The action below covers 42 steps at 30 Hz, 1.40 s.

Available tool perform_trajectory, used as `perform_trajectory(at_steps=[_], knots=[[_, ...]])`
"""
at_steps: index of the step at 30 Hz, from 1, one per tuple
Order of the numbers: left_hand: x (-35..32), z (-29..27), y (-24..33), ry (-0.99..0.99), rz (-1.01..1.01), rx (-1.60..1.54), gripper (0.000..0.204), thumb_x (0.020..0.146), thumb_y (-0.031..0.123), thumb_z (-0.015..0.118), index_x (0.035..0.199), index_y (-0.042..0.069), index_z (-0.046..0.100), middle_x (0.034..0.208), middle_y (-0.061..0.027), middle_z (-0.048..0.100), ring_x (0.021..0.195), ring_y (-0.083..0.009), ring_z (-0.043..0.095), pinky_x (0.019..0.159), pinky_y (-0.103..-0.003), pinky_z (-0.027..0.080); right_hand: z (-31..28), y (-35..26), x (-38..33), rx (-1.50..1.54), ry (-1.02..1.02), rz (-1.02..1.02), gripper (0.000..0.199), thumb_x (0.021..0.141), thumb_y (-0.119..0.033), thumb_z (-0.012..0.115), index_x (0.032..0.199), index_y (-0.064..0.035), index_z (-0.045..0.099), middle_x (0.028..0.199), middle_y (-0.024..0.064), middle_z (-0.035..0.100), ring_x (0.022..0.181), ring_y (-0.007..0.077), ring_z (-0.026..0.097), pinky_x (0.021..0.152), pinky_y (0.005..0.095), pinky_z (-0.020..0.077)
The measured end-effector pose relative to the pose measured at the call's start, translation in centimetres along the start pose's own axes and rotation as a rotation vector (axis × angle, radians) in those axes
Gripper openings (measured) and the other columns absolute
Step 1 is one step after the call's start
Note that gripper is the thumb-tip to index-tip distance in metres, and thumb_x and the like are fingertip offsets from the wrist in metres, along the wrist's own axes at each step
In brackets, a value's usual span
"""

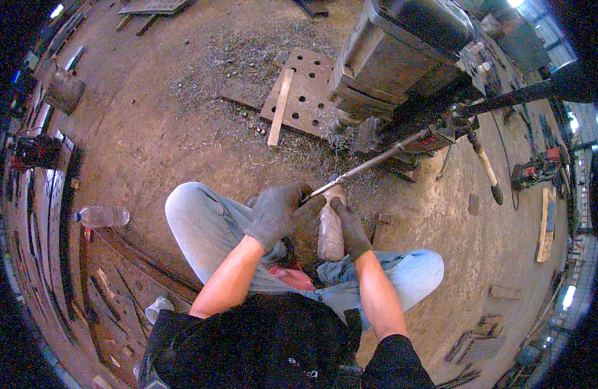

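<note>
Both my hands wear dark grey gloves. My left hand [276, 212] is closed round the near end of a long metal lever [371, 162] that slopes down from the drilling machine [402, 61]. In my right hand [352, 232] is a plastic bottle [330, 236] with cloudy contents, held between my knees with its narrow end pointing away from me. That end lies close by the lever, and my right thumb rests against the bottle's side. Beyond, under the machine's head, lies a steel plate [291, 97] with several round holes. A flat wooden strip [281, 107] rests across it.
Metal shavings [241, 71] cover the ground around the plate. Another machine handle [485, 165] hangs at the right. A large water bottle [103, 216] lies on its side at the left, near long steel bars [140, 259]. Scrap pieces [477, 343] lie at the lower right.
</note>
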<state>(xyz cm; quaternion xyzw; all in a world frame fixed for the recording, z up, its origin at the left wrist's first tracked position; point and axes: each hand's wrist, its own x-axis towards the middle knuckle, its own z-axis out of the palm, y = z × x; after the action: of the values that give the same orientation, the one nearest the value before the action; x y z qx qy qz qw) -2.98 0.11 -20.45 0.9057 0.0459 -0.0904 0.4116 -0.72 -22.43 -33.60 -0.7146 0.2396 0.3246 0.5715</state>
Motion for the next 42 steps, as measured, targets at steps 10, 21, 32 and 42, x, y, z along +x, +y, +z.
perform_trajectory(at_steps=[10,21,32,42], knots=[[0.0,-0.4,1.1,-0.02,-0.004,-0.044,0.03,0.09,0.036,0.065,0.096,0.007,0.07,0.089,-0.0196,0.071,0.085,-0.0419,0.068,0.073,-0.048,0.053,0.0,-1.0,-1.6,0.105,-0.06,0.109,0.09,0.082,-0.073,0.063,0.127,0.005,0.06,0.109,0.016,0.069,0.09,0.0252,0.066,0.079,0.0365,0.0537],[-0.1,-0.7,1.2,-0.024,-0.027,-0.007,0.029,0.089,0.035,0.066,0.101,0.008,0.07,0.094,-0.0191,0.071,0.088,-0.0398,0.069,0.075,-0.046,0.054,0.8,-1.4,-2.6,0.109,-0.004,-0.014,0.087,0.083,-0.068,0.066,0.132,0.0041,0.057,0.115,0.0159,0.066,0.099,0.0253,0.064,0.086,0.0371,0.0522],[0.1,0.3,-0.1,0.02,0.041,-0.039,0.05,0.091,0.059,0.058,0.104,0.012,0.071,0.089,-0.0189,0.071,0.085,-0.0418,0.069,0.072,-0.05,0.053,0.8,-1.1,-1.8,0.309,-0.058,-0.013,0.072,0.088,-0.062,0.066,0.128,-0.0034,0.059,0.106,0.011,0.068,0.089,0.0231,0.066,0.078,0.0365,0.0556],[0.0,-0.2,0.8,-0.003,0.014,-0.026,0.051,0.089,0.06,0.06,0.099,0.011,0.07,0.088,-0.0194,0.07,0.084,-0.0424,0.068,0.071,-0.049,0.052,-0.2,0.4,-0.2,0.404,-0.158,0.068,0.064,0.088,-0.062,0.066,0.118,-0.0058,0.065,0.1,0.0086,0.069,0.085,0.0207,0.067,0.075,0.0339,0.0563]])
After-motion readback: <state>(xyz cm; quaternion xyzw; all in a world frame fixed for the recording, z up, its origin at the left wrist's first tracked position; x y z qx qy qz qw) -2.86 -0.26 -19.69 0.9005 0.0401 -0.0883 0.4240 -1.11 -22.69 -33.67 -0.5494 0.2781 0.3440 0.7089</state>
